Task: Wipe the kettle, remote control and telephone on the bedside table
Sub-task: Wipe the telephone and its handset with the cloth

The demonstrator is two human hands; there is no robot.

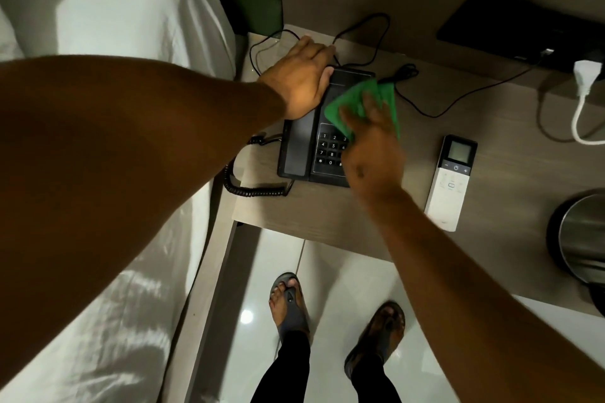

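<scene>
My left hand point(302, 77) is lying flat, fingers together, steadying the telephone point(322, 131); my right hand point(371, 141) is pressing a green cloth point(360, 101) beneath its fingers; the keypad is running lengthwise back toward my wrist.

Phone keypad point(331, 150) — digits 1–0, *

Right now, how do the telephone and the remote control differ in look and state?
The telephone is black and broad; the remote control is white and slim. The telephone is being handled: the left hand steadies it while the right hand presses a green cloth on it; the remote control lies untouched. Both rest flat on the bedside table.
</scene>
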